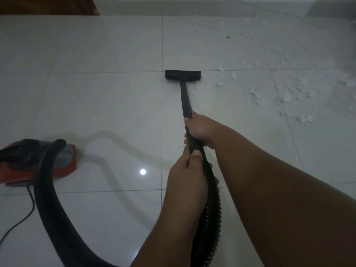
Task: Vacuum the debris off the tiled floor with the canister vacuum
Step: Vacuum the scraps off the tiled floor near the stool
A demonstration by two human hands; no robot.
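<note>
Glossy tiles (96,97), ribbed hose (211,218) (black)

L hand (187,170) near, R hand (200,130) fwd; both hands curled round wand (185,97); forearms extended fwd

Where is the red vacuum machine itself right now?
The red canister sits on the tiled floor at the left edge of the head view, its black hose arching from it toward the camera.
</note>
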